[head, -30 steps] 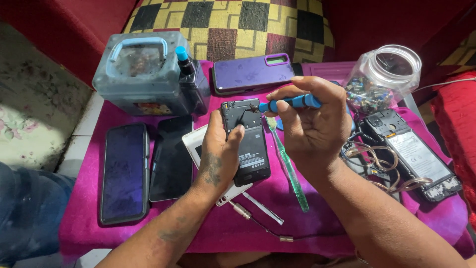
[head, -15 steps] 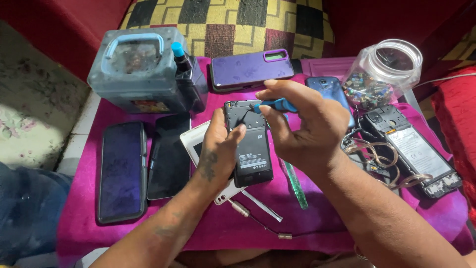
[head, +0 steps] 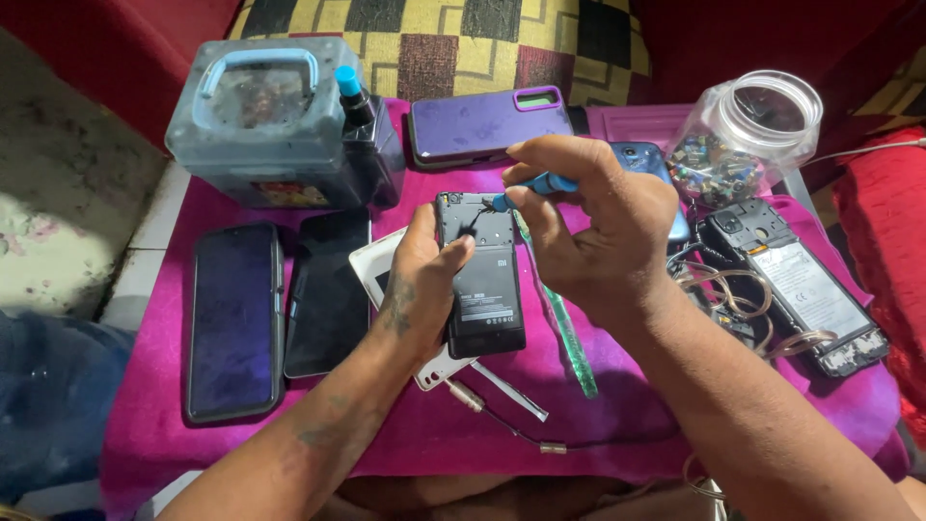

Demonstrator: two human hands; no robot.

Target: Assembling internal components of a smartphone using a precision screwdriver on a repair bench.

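Head view: my left hand fingers clamp the opened phone, long axis pointing away; right hand fingers pinch the blue screwdriver just above its top end.

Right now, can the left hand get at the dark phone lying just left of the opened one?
Probably yes, but not freely. The left hand is gripping the opened phone, so it would have to let go first. The dark phone lies uncovered on the pink cloth beside that wrist, nothing between.
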